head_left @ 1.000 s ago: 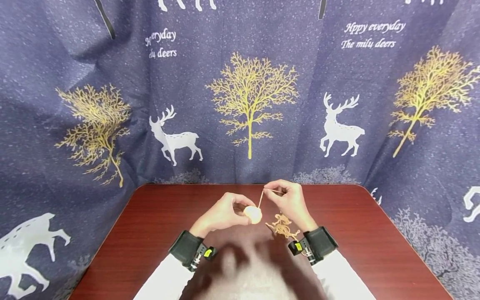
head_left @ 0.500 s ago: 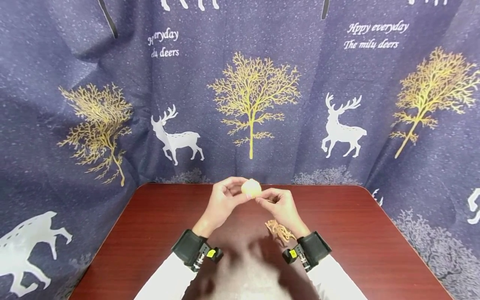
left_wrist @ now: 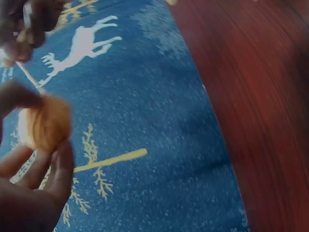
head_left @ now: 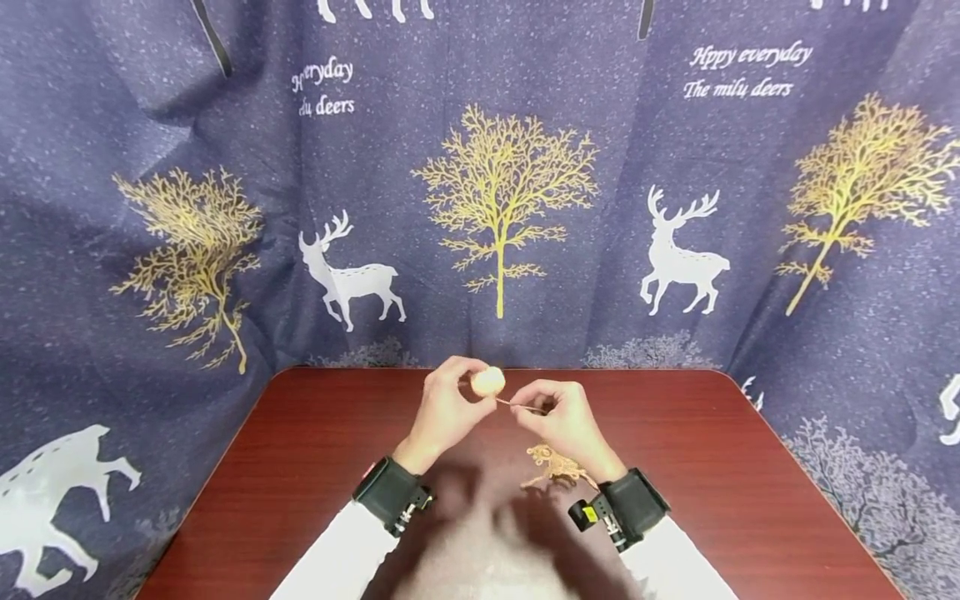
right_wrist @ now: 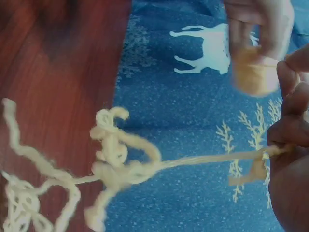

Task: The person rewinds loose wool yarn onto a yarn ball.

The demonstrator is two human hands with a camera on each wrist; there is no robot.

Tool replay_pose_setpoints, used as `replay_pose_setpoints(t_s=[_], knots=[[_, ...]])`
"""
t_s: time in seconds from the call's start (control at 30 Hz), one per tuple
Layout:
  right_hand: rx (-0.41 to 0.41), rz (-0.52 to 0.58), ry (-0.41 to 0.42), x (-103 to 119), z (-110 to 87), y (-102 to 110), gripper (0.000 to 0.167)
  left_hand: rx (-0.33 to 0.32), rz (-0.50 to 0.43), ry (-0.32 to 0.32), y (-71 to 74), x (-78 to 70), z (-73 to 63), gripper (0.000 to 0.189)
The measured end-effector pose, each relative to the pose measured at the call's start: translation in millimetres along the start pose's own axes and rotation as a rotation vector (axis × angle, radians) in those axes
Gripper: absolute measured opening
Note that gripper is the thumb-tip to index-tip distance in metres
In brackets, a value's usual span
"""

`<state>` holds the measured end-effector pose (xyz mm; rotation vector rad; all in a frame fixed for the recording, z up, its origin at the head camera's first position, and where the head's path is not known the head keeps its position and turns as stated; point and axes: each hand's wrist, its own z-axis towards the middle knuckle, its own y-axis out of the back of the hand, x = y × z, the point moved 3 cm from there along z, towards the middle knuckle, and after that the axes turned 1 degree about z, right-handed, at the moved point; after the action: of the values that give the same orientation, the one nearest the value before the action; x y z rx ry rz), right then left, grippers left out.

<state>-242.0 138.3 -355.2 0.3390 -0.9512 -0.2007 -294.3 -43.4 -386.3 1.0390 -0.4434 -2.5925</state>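
Compared with half a second earlier, both hands stand farther apart, exposing a thin yarn strand (left_wrist: 30, 76) between them. Left hand (head_left: 447, 406) holds a pale yellow, round yarn ball (head_left: 488, 382) in thumb and curled fingers, raised over the reddish-brown wooden table (head_left: 675, 433). Right hand (head_left: 566, 418) pinches the strand just beside the ball. A loose, cream-coloured yarn tangle (right_wrist: 129, 175) trails from it; whether it touches the table cannot be told.

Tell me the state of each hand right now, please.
Left hand: closed, holding the yarn ball.
Right hand: closed, pinching the yarn strand.
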Motion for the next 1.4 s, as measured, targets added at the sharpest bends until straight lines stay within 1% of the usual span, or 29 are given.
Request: replay_pose_setpoints(t_s=[0.07, 0.13, 0.2, 0.27, 0.3, 0.37, 0.43, 0.47, 0.57, 0.67, 0.7, 0.77, 0.9, 1.0, 1.1, 1.17, 1.2, 1.23, 1.27, 1.3, 1.33, 1.4], knots=[[-0.004, 0.028, -0.011, 1, 1.3, 4, 0.011, 0.105, 0.086, -0.015, -2.5, 2.8, -3.3, 0.039], [-0.008, 0.049, -0.019, 1, 3.1, 8, 0.01, 0.234, 0.111, -0.011, -5.5, 4.2, -6.9, 0.037], [-0.014, 0.061, -0.018, 0, 4.9, 11, 0.009, 0.362, 0.089, 0.007, -8.2, 3.9, -10.1, 0.036], [-0.026, 0.066, -0.013, -2, 6.8, 14, 0.008, 0.461, 0.045, 0.019, -9.7, 1.0, -12.5, 0.035], [-0.032, 0.065, -0.012, -3, 7.8, 15, 0.008, 0.499, 0.009, 0.027, -9.9, -1.4, -13.2, 0.035], [-0.04, 0.065, -0.012, -5, 9.6, 16, 0.007, 0.543, -0.074, 0.033, -9.2, -6.7, -13.8, 0.035], [-0.043, 0.07, -0.018, -8, 11.1, 17, 0.007, 0.557, -0.158, 0.029, -8.0, -12.2, -13.0, 0.035], [-0.041, 0.069, -0.025, -10, 11.4, 17, 0.007, 0.553, -0.203, 0.023, -7.1, -15.0, -12.1, 0.035], [-0.027, 0.063, -0.055, -16, 11.2, 16, 0.006, 0.496, -0.312, -0.012, -3.8, -22.2, -8.8, 0.036], [-0.002, 0.071, -0.103, -24, 8.3, 13, 0.005, 0.389, -0.414, -0.017, -0.8, -25.8, -5.2, 0.036], [0.008, 0.077, -0.118, -27, 7.1, 12, 0.006, 0.348, -0.46, -0.003, -0.1, -26.1, -4.4, 0.036], [0.022, 0.1, -0.149, -35, 4.6, 8, 0.006, 0.26, -0.57, 0.051, 0.5, -24.8, -3.0, 0.036], [0.032, 0.151, -0.187, -56, 0.8, 1, 0.008, 0.041, -0.799, 0.224, -0.3, -18.5, -0.8, 0.033], [0.035, 0.158, -0.2, -67, -2.2, -4, 0.007, -0.138, -0.904, 0.326, -1.5, -12.0, 1.5, 0.03], [0.044, 0.11, -0.185, -64, -4.7, -6, 0.007, -0.29, -0.947, 0.404, -2.3, -7.4, 4.3, 0.03], [0.055, 0.071, -0.164, -61, -5.3, -8, 0.007, -0.375, -0.927, 0.436, -3.9, -3.1, 5.3, 0.026], [0.062, 0.057, -0.148, -59, -5.2, -9, 0.008, -0.403, -0.883, 0.444, -4.9, -0.5, 4.9, 0.025], [0.066, 0.045, -0.131, -57, -5.0, -9, 0.009, -0.416, -0.827, 0.447, -6.2, 2.5, 4.1, 0.025], [0.071, 0.042, -0.118, -55, -4.6, -10, 0.01, -0.413, -0.755, 0.436, -7.6, 5.5, 3.0, 0.026], [0.077, 0.041, -0.101, -54, -3.8, -10, 0.011, -0.392, -0.657, 0.409, -9.0, 8.1, 1.6, 0.028], [0.077, 0.038, -0.084, -54, -2.9, -9, 0.011, -0.355, -0.539, 0.377, -10.6, 11.3, -0.4, 0.031], [0.061, 0.038, -0.062, -53, -0.5, -6, 0.012, -0.253, -0.296, 0.28, -13.1, 16.0, -4.4, 0.036]])
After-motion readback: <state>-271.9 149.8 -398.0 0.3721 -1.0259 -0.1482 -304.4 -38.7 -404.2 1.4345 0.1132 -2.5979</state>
